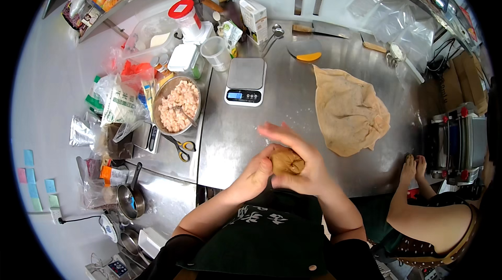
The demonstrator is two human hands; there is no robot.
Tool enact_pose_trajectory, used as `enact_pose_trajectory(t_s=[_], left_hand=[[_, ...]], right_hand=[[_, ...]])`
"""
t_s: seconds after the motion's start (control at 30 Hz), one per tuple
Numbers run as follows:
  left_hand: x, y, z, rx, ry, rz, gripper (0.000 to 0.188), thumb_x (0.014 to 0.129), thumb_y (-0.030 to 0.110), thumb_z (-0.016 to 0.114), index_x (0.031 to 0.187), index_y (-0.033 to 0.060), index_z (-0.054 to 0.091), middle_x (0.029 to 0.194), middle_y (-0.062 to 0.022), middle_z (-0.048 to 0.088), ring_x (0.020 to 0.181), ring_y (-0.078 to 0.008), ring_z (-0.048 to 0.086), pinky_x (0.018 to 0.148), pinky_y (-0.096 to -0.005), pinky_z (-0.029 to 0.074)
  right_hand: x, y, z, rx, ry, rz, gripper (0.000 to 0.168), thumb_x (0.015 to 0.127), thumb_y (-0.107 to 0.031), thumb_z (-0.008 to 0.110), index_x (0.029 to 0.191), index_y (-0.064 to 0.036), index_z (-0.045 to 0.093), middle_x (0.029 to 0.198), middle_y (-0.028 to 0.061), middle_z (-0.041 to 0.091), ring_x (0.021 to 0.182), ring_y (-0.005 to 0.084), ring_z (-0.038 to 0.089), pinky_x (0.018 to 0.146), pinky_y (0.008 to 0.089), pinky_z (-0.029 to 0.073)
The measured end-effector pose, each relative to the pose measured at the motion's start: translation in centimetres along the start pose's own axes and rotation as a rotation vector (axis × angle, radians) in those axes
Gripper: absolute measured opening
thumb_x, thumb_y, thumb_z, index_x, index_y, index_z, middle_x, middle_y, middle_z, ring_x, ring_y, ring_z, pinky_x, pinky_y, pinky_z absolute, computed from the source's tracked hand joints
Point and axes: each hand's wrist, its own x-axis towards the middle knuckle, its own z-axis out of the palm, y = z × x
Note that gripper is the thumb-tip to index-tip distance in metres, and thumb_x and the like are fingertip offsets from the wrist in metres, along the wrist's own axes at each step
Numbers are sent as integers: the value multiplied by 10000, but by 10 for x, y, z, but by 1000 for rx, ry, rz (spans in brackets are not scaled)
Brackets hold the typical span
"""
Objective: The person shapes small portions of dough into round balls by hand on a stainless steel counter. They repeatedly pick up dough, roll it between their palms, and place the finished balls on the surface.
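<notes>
Close to my body, above the near edge of the steel table, my left hand [257,170] and my right hand [304,162] cup a ball of tan dough [287,162] between them. The dough's surface is folded and creased. The right fingers are raised and slightly blurred, with the thumb beneath the ball. A digital kitchen scale [246,76] stands beyond the hands, its pan bare. To the right a beige cloth [349,111] lies crumpled on the table. A steel bowl [156,112] of pale pink chopped filling [178,103] with a spoon in it stands at the left.
Scissors [183,150] lie below the bowl, beside a second scale [151,138]. A dough scraper [308,56] and a cleaver [329,30] lie at the back. A co-worker's hands [413,166] are at the right, near a metal machine [462,142].
</notes>
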Motion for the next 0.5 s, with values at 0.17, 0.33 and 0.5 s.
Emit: enact_pose_trajectory(t_s=[0.17, 0.33, 0.5], left_hand=[[1, 12, 7, -112, 20, -226, 861, 886, 715, 222, 1289, -24, 402, 1068, -133, 549, 890, -175, 574, 782, -303, 486], [2, -8, 1, -239, -44, -177, 864, 883, 730, 196, 1268, -10, 419, 995, -93, 547, 823, -154, 553, 746, -296, 467], [-1, 3, -1, -173, -10, -158, 860, 892, 716, 183, 1260, -23, 423, 1023, -96, 557, 848, -149, 549, 759, -288, 465]], right_hand=[[1, 0, -8, -44, -53, -21, 463, 782, -208, 752, 1182, -38, 592, 1245, 143, 608, 1254, 289, 512, 1140, 499, 189], [-2, 14, 5, 45, 136, -6, 114, 885, -40, 588, 968, 0, 656, 1037, 136, 701, 1073, 257, 647, 1098, 479, 301], [-2, 6, 6, 172, 94, 69, 411, 834, -195, 710, 1177, -4, 587, 1249, 182, 589, 1178, 271, 577, 1084, 463, 322]])
